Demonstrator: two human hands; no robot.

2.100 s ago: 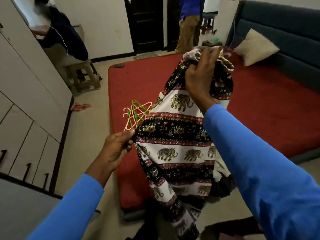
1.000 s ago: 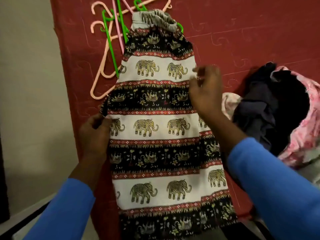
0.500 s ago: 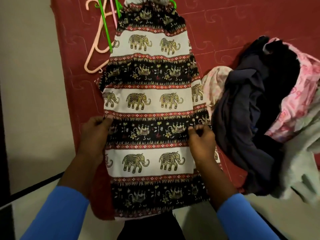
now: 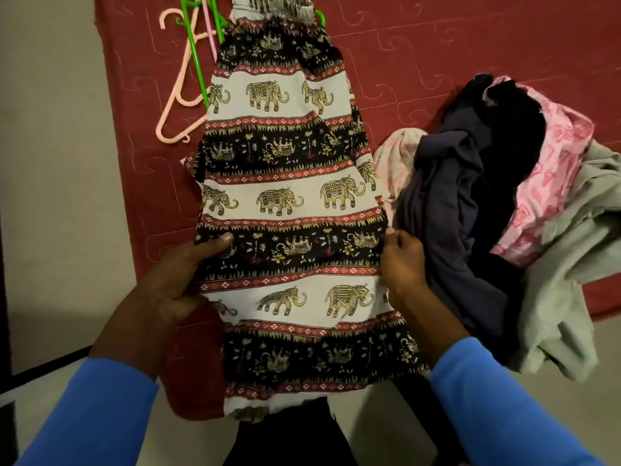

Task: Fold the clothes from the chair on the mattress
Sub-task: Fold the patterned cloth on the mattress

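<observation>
Both hands grip the black-and-white elephant-print cotton trousers [image 4: 289, 210] spread flat on the red quilted mattress [image 4: 437, 62] between them: left hand [image 4: 181, 277] pinching one edge, right hand [image 4: 401, 260] the other.

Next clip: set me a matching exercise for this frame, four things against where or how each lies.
Things: 1 elephant-print garment; 2 hangers; 3 clothes pile; 4 mattress.
States: A heaped to the garment's right; B red, underneath the others; C laid out lengthwise, left hand and right hand gripping its side edges; D at the left of the garment's waistband.
Pairs: 1-C, 2-D, 3-A, 4-B.
</observation>
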